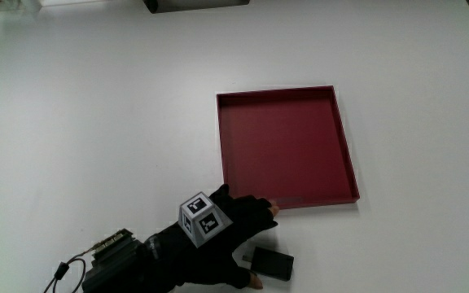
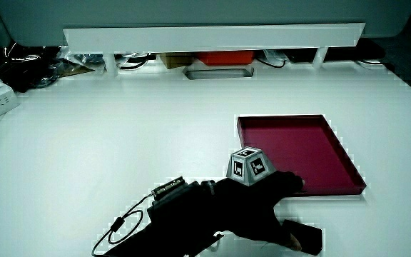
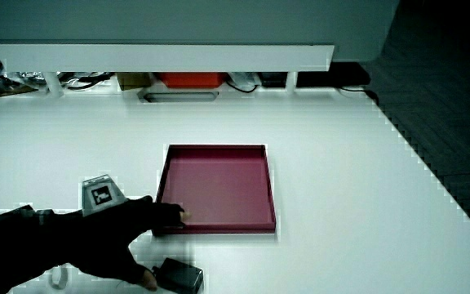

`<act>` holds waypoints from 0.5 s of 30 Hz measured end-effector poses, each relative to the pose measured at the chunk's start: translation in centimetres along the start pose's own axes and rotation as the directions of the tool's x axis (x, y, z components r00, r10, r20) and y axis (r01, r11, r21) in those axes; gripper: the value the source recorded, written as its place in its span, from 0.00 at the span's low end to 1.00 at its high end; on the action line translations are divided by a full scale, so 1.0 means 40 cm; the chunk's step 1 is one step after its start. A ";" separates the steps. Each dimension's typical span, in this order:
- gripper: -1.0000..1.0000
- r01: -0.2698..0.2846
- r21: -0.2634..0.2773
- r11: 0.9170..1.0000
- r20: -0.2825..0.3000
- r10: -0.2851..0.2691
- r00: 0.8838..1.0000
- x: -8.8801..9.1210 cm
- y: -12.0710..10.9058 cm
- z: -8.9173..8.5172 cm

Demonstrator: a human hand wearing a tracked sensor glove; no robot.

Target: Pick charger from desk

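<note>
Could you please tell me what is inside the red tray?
The red tray shows only its bare floor; nothing lies in it. The hand covers part of the rim nearest the person.

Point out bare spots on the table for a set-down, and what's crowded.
Free: inside the red tray, which holds nothing, and the white table beside it, out to the low partition. Crowded: the strip between tray and person, where the hand reaches the black charger.
</note>
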 end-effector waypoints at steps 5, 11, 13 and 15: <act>0.50 0.015 -0.025 1.000 0.024 -0.014 1.000 0.003 0.013 -0.033; 0.50 0.023 -0.052 0.998 0.013 -0.023 1.000 0.018 0.025 -0.073; 0.50 0.027 -0.059 0.998 0.007 -0.027 1.000 0.021 0.027 -0.084; 0.50 0.024 -0.064 0.998 0.002 -0.024 1.000 0.023 0.030 -0.089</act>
